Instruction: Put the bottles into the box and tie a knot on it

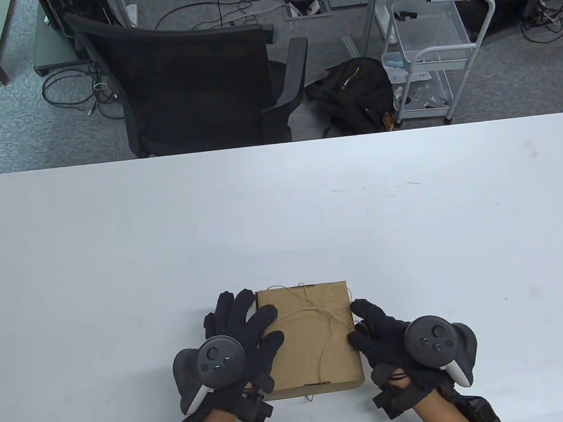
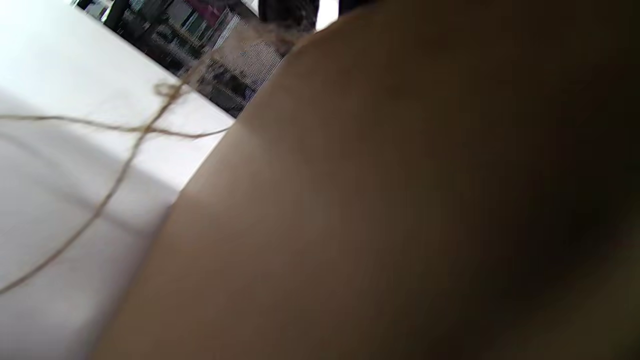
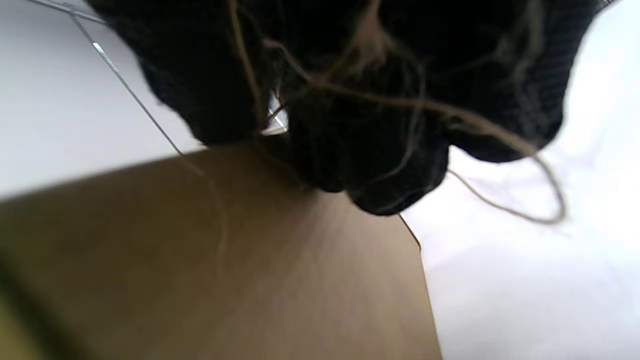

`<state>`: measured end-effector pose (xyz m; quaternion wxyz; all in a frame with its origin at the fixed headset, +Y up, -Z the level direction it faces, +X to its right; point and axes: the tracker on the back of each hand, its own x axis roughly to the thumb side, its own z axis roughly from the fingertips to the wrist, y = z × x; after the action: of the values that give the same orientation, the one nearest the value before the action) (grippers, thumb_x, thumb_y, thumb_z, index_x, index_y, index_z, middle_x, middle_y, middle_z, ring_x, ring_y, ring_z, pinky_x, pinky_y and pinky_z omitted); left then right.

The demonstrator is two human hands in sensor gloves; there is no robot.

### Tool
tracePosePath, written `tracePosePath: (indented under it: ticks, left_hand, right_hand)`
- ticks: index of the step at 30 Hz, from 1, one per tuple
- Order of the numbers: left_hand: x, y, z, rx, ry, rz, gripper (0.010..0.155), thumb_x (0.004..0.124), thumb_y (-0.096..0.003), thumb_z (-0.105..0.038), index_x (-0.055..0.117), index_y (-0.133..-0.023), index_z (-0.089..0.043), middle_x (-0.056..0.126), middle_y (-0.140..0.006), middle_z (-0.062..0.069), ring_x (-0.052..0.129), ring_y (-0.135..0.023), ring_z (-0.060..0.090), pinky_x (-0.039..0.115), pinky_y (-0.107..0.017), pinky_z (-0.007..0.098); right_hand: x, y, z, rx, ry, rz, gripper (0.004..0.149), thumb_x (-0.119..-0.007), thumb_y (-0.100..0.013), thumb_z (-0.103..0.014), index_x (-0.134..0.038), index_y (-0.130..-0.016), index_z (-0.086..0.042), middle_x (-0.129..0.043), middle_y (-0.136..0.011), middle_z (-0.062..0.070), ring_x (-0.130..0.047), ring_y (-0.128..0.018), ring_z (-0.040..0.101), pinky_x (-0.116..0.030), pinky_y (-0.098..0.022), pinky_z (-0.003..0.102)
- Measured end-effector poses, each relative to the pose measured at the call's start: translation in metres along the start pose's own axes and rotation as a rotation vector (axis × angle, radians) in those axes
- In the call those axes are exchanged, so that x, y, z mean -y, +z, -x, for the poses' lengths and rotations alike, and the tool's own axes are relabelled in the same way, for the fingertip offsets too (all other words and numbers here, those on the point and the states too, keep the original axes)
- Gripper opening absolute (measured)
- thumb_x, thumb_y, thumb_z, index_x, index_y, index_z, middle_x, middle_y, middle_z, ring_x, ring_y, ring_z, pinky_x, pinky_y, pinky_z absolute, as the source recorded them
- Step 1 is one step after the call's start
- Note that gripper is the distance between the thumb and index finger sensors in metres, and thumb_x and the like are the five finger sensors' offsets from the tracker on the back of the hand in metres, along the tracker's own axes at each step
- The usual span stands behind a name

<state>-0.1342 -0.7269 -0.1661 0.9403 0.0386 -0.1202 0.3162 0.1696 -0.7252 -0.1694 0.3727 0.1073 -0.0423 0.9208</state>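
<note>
Nearest the person, at the bottom of the table view, two hands in black sensor gloves flank a flat brown cardboard box [image 1: 310,340] lying on the white bench [image 1: 110,256]. The left hand [image 1: 237,340] rests against the box's left side, fingers spread and fairly straight, thumb and forefinger lying over the lid's left edge; it pinches nothing that I can see, so this grip reads as loose and open. The right hand [image 1: 383,335] sits at the box's right edge, its fingers bent inward toward the cardboard. In the right wrist view the gloved fingertips [image 3: 380,150] bunch over the box corner with strands of thin tan twine [image 1: 327,314] running across them, but whether they actually pinch a strand I cannot tell.

The box is closed, and no bottles show anywhere on the bench, so they are presumably inside already. The twine crosses the lid both ways and meets in a small knot-like crossing toward the right side, with loose tails trailing to the near edge. Judging by this, the task is nearly finished; at most a final tightening or tidying of the ends remains.

Beyond the bench stand a black mesh office chair [image 1: 191,87] and a white wire trolley [image 1: 427,54].
</note>
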Motion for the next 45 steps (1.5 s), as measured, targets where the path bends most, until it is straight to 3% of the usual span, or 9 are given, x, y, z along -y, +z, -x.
tracePosePath:
  ticks: [4, 15, 20, 25, 29, 33, 37, 41, 45]
  left_hand:
    - [-0.002, 0.003, -0.005, 0.076, -0.076, -0.005, 0.045, 0.083, -0.0507, -0.034, 0.084, -0.093, -0.017, 0.065, -0.118, 0.017, 0.052, -0.110, 0.056, 0.037, -0.068, 0.083]
    - [-0.068, 0.025, 0.105, -0.090, 1.053, -0.218, 0.044, 0.077, -0.0553, -0.038, 0.079, -0.096, -0.021, 0.060, -0.119, 0.020, 0.048, -0.111, 0.057, 0.035, -0.068, 0.084]
    - [-0.077, 0.018, 0.109, -0.091, 0.700, -0.073, 0.045, 0.079, -0.0533, -0.044, 0.091, -0.085, -0.014, 0.073, -0.113, 0.021, 0.058, -0.107, 0.059, 0.037, -0.066, 0.085]
    - [-0.057, 0.006, 0.087, -0.208, 0.053, 0.195, 0.047, 0.087, -0.0505, -0.046, 0.097, -0.079, -0.010, 0.076, -0.112, 0.026, 0.060, -0.106, 0.062, 0.034, -0.065, 0.086]
    - [-0.039, 0.002, 0.065, -0.246, -0.449, 0.275, 0.065, 0.092, -0.0471, -0.046, 0.080, -0.103, -0.015, 0.062, -0.122, 0.026, 0.054, -0.109, 0.062, 0.035, -0.067, 0.084]
    - [-0.046, 0.002, 0.049, -0.246, -0.308, 0.129, 0.090, 0.093, -0.0469, -0.039, 0.047, -0.120, -0.013, 0.043, -0.127, 0.028, 0.047, -0.111, 0.062, 0.035, -0.070, 0.082]
    - [-0.051, -0.003, 0.033, -0.117, 0.019, 0.067, 0.084, 0.091, -0.0478, -0.031, 0.050, -0.120, -0.019, 0.040, -0.129, 0.025, 0.042, -0.112, 0.062, 0.033, -0.070, 0.081]
    - [-0.041, -0.016, 0.017, -0.109, 0.104, 0.208, 0.072, 0.086, -0.0519, -0.039, 0.065, -0.115, -0.011, 0.041, -0.129, 0.028, 0.040, -0.112, 0.063, 0.033, -0.070, 0.082]
    - [-0.034, -0.032, 0.001, -0.125, -0.051, 0.112, 0.056, 0.085, -0.0496, -0.057, 0.095, -0.079, -0.010, 0.070, -0.117, 0.023, 0.053, -0.109, 0.061, 0.041, -0.070, 0.080]
  right_hand:
    - [0.004, 0.002, -0.001, 0.020, -0.044, -0.018, 0.054, -0.092, -0.040, -0.021, -0.082, -0.089, -0.002, -0.101, -0.059, 0.015, -0.103, -0.043, 0.031, -0.088, -0.036, 0.051]
    - [0.034, 0.001, 0.027, 0.028, -0.491, 0.054, 0.038, -0.076, -0.043, -0.017, -0.093, -0.077, -0.014, -0.091, -0.071, 0.014, -0.091, -0.059, 0.035, -0.074, -0.053, 0.061]
    - [0.033, -0.002, 0.038, 0.062, -0.923, -0.105, 0.042, -0.076, -0.048, -0.029, -0.088, -0.080, -0.005, -0.086, -0.073, 0.018, -0.082, -0.063, 0.041, -0.063, -0.058, 0.067]
    - [0.044, 0.004, 0.056, -0.193, -0.372, 0.103, 0.040, -0.079, -0.050, -0.036, -0.093, -0.070, -0.005, -0.090, -0.066, 0.018, -0.086, -0.057, 0.041, -0.066, -0.053, 0.067]
    - [0.042, 0.000, 0.051, -0.328, 0.154, 0.006, 0.042, -0.086, -0.048, -0.041, -0.099, -0.047, -0.001, -0.083, -0.080, 0.025, -0.079, -0.068, 0.048, -0.057, -0.058, 0.070]
    - [0.033, -0.001, 0.030, -0.243, 0.358, 0.039, 0.067, -0.092, -0.042, -0.027, -0.066, -0.097, 0.000, -0.052, -0.102, 0.032, -0.057, -0.085, 0.056, -0.046, -0.063, 0.073]
    - [0.009, -0.005, 0.019, 0.059, -0.039, -0.028, 0.061, -0.079, -0.044, -0.015, -0.066, -0.103, -0.009, -0.040, -0.110, 0.032, -0.042, -0.092, 0.061, -0.042, -0.064, 0.074]
    - [-0.016, -0.007, 0.011, 0.141, -0.212, -0.156, 0.067, -0.081, -0.049, -0.037, -0.062, -0.107, -0.009, -0.031, -0.112, 0.031, -0.031, -0.094, 0.061, -0.037, -0.065, 0.074]
    - [-0.026, -0.007, 0.004, 0.194, -0.052, -0.176, 0.071, -0.080, -0.049, -0.043, -0.058, -0.108, -0.010, -0.027, -0.113, 0.026, -0.028, -0.096, 0.058, -0.037, -0.065, 0.073]
